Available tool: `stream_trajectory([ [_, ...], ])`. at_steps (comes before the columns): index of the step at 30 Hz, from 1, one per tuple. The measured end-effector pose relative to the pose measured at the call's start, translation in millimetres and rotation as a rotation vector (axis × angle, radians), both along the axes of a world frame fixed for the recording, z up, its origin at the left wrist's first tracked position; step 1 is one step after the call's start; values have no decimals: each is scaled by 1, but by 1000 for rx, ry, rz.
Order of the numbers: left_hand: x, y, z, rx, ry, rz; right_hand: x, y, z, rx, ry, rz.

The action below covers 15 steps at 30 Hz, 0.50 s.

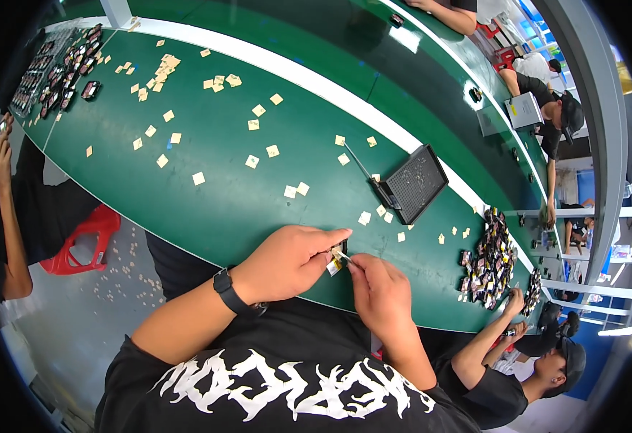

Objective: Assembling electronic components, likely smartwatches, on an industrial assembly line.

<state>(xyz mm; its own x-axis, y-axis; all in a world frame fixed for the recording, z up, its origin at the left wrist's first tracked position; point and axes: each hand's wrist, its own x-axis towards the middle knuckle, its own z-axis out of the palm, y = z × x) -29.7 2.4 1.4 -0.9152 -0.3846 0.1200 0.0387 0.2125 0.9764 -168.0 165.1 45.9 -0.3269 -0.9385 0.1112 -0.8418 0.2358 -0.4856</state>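
At the near edge of the green table, my left hand (pixel 294 261) is closed around a small black part with a white and yellow face (pixel 335 264), its index finger stretched along the top. My right hand (pixel 382 290) pinches a thin, pale metal tool (pixel 344 256) whose tip touches or nearly touches that part. Fingers partly cover both items, so the tool's exact kind cannot be made out. Just beyond my hands lie small cream paper squares (pixel 364 217). Farther off sits a black tray (pixel 426 189) with tiny pieces in it.
A heap of small dark parts (pixel 490 260) stands to the right, near a co-worker's hands (pixel 516 303). More dark parts (pixel 71 68) lie at the far left. A thin rod (pixel 357 159) leans by the tray. A red stool (pixel 89 242) is on the floor at left.
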Motion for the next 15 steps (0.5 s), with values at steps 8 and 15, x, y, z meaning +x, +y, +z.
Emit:
stream_trajectory([
  [8,3,-4,1,255,-75,-87,-2,7,-12,-46,-263,-50],
  [15,3,1,-3,706,-17,-67,2,12,-22,-292,-935,-286],
])
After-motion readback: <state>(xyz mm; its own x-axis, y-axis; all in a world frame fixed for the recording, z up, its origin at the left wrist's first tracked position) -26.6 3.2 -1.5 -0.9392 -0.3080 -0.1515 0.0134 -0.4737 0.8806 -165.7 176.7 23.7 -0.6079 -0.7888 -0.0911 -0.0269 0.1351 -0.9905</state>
